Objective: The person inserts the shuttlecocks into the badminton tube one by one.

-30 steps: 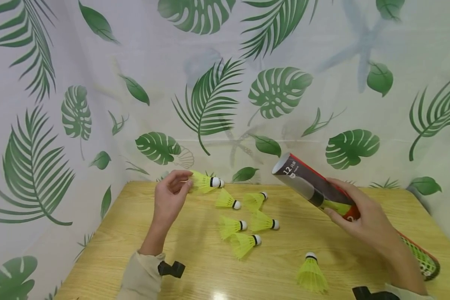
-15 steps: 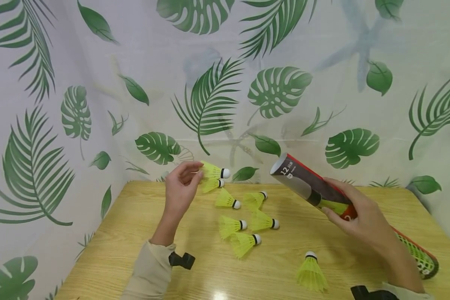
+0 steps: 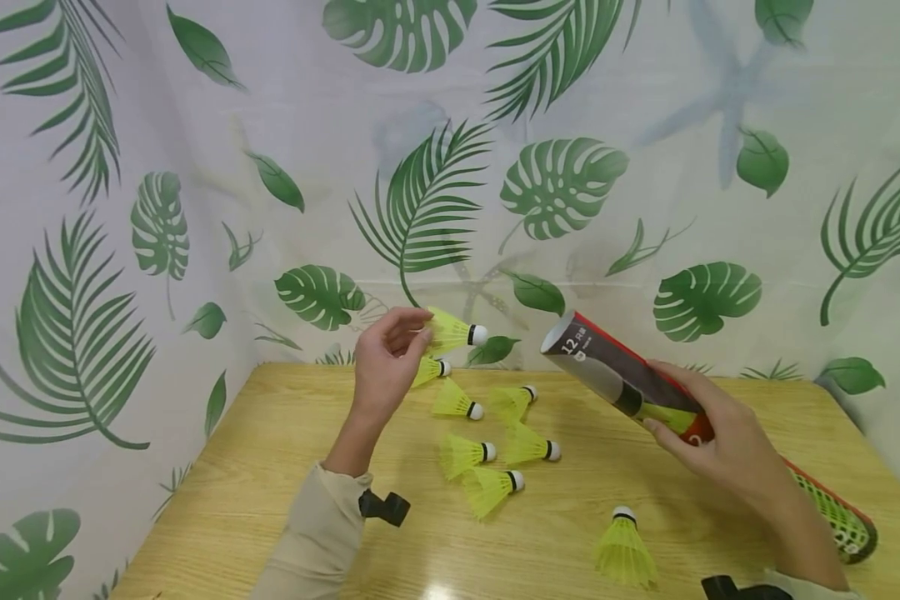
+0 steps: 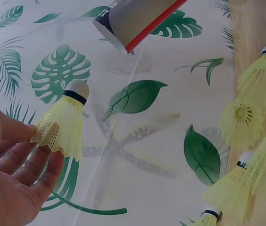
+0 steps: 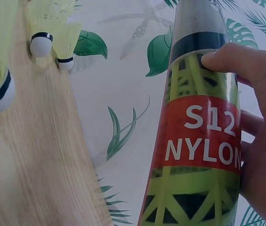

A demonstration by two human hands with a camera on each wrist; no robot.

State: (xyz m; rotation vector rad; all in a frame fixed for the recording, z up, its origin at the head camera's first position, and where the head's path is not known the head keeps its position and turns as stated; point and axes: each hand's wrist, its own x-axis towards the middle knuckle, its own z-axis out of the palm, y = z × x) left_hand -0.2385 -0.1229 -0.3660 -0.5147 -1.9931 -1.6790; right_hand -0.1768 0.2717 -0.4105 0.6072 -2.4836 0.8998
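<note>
My left hand (image 3: 390, 362) pinches a yellow nylon shuttlecock (image 3: 453, 333) by its skirt, held in the air with the white cork pointing right toward the tube's open mouth. The left wrist view shows the same shuttlecock (image 4: 64, 122) at my fingertips (image 4: 27, 134). My right hand (image 3: 727, 442) grips a long shuttlecock tube (image 3: 630, 383), tilted with its open end up and to the left. Its label (image 5: 201, 136) reads S12 NYLON. Several more yellow shuttlecocks (image 3: 487, 450) lie on the wooden table (image 3: 285, 467) between my hands.
One shuttlecock (image 3: 624, 546) stands on its skirt near the front, below the tube. A leaf-print curtain (image 3: 495, 167) closes off the back and left of the table. Black wrist straps (image 3: 386, 507) sit on both sleeves.
My left hand has lifted the shuttlecock off the back of the table and carried it right and up, toward the tube's mouth. The right hand and tube have barely moved.
</note>
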